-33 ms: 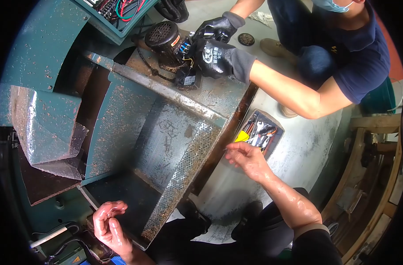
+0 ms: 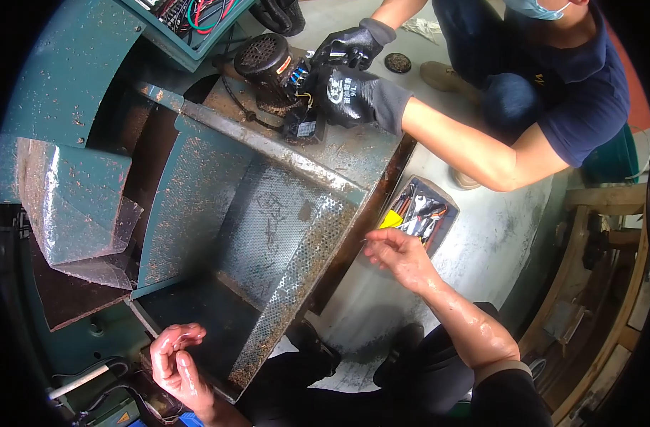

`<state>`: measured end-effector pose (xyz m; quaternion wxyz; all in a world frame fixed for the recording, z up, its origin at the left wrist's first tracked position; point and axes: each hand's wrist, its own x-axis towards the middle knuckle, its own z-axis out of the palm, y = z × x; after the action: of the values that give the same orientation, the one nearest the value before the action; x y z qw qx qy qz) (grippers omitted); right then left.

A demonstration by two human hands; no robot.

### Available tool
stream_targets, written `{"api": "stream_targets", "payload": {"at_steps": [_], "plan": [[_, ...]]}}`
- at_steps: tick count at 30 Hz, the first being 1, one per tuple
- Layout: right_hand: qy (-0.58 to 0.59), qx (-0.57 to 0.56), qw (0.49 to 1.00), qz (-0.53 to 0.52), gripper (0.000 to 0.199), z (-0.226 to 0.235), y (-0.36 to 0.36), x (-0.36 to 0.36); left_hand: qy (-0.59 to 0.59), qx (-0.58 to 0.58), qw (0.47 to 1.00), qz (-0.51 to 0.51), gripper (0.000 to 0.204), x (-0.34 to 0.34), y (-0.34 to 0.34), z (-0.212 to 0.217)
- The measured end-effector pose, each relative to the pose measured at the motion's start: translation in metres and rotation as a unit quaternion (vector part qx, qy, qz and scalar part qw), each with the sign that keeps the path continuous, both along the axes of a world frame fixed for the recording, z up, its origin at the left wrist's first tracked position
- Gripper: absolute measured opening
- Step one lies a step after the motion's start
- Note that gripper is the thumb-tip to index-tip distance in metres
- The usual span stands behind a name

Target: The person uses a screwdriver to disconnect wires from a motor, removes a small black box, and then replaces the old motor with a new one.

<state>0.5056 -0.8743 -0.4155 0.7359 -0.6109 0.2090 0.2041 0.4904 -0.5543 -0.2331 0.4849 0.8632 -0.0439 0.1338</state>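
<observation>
My left hand (image 2: 179, 364), wet and shiny, hovers by the near left corner of a green metal machine housing (image 2: 197, 178). Its fingers curl loosely with the thumb apart, and nothing is in it. My right hand (image 2: 398, 260), also wet, hangs over the floor just short of a tool tray (image 2: 449, 222) of wrenches and other hand tools. Its fingers are half bent and look empty. Across the housing, a co-worker's black-gloved hands (image 2: 350, 85) work at the wiring of a dark electric motor (image 2: 264, 67).
A perforated metal screen (image 2: 264, 220) lines the housing, with debris along its edge. Clear plastic sheeting (image 2: 76, 213) hangs at the left. An open box of wires (image 2: 197, 21) sits at the top. A round dark disc (image 2: 397, 62) lies on the floor; wooden framing (image 2: 602, 196) stands at right.
</observation>
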Motion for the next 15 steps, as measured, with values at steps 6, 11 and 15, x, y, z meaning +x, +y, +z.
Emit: {"api": "stream_targets", "payload": {"at_steps": [6,11,15], "plan": [[0.001,-0.006,1.0,0.006,0.03,-0.0003,0.0002,-0.0003,-0.001,-0.002,1.0,-0.001,0.029,0.0004,0.0014,-0.0007],[0.006,-0.005,1.0,0.01,0.031,0.0026,0.0016,0.0004,-0.008,0.0,1.0,-0.005,0.029,0.001,0.0026,-0.0018],[0.01,-0.012,1.0,0.02,0.031,0.0025,0.0022,0.0009,-0.001,-0.001,1.0,0.013,0.037,0.0008,0.005,-0.0009]]}}
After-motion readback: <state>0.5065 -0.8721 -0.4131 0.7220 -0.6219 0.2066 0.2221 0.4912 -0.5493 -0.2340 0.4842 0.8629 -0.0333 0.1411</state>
